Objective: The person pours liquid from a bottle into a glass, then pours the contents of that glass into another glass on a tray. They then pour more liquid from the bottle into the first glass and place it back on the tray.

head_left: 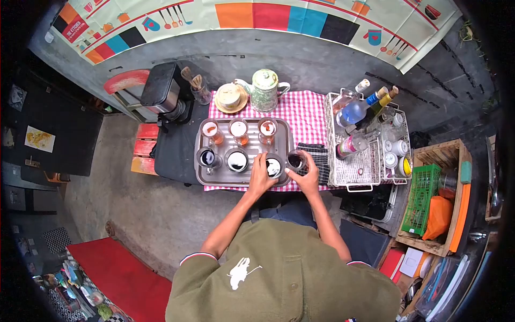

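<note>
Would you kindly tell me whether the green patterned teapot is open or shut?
Shut: the teapot has its lid seated on top.

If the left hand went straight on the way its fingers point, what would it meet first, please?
The left hand would probably meet the rightmost far-row glass of amber drink, though its height over the tray is unclear.

Glossy ceramic teapot (265,94) on checked cloth (309,115).
</note>
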Available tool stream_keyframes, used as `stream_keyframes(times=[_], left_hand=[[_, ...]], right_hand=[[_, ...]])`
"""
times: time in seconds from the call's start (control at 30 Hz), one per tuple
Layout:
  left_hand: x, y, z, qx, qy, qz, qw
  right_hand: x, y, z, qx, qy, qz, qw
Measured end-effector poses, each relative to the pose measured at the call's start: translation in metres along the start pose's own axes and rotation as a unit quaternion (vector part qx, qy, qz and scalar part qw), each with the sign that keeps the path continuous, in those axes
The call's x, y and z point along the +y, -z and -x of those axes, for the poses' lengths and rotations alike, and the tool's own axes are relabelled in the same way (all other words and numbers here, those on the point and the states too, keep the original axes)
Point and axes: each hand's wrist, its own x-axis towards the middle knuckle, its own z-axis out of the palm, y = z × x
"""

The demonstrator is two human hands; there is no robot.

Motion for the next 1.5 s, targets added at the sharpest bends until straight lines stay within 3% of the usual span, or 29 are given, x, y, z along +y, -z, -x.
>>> stream_keyframes(times=[0.17, 0.47, 0.73, 0.83, 1.0, 1.5], left_hand=[[0.027, 0.027, 0.003, -0.011, -0.031, 0.024, 0.999], [0.061, 0.058, -0.001, 0.053, -0.058, 0.042, 0.996], [0.076, 0.074, -0.008, 0.057, -0.060, 0.153, 0.985], [0.073, 0.074, -0.015, 0.067, -0.099, 0.172, 0.978], [0.081, 0.075, -0.019, 0.059, -0.048, 0.271, 0.960], [0.080, 0.054, -0.021, 0.066, -0.089, 0.259, 0.959]], right_hand=[[-0.018, 0.001, -0.001, 0.001, 0.007, -0.014, 1.000], [-0.062, 0.004, -0.006, -0.027, 0.052, -0.010, 0.998], [-0.078, 0.006, -0.011, -0.038, 0.086, -0.007, 0.996], [-0.082, 0.006, -0.014, -0.037, 0.091, -0.021, 0.995], [-0.087, 0.010, -0.021, -0.036, 0.112, 0.006, 0.993], [-0.100, 0.012, -0.033, -0.041, 0.115, 0.082, 0.989]])
